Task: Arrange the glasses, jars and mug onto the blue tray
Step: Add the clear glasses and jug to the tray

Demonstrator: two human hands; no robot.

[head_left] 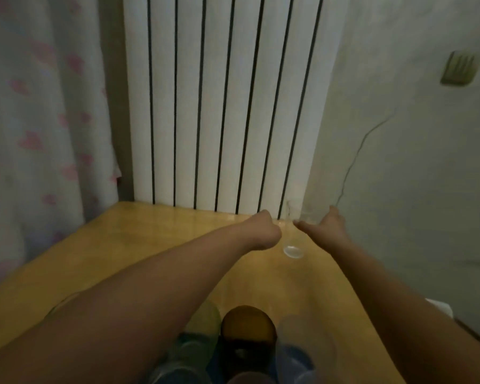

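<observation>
A clear glass [292, 250] stands on the wooden table [155, 245] near its far right corner, hard to see against the wall. My left hand [265, 230] is curled into a fist just left of it; contact is unclear. My right hand [326, 224] is on its right with fingers spread and the thumb pointing at the glass. At the bottom edge the blue tray [295, 356] holds a dark brown mug [247, 328], a clear glass [306, 335], a greenish glass [205, 317] and a clear jar [183, 364], all blurred and partly hidden by my left arm.
A white ribbed radiator [219, 106] rises behind the table's far edge. A flowered curtain [39, 120] hangs at the left. The wall [413, 162] with a socket plate [459, 68] runs close along the table's right side.
</observation>
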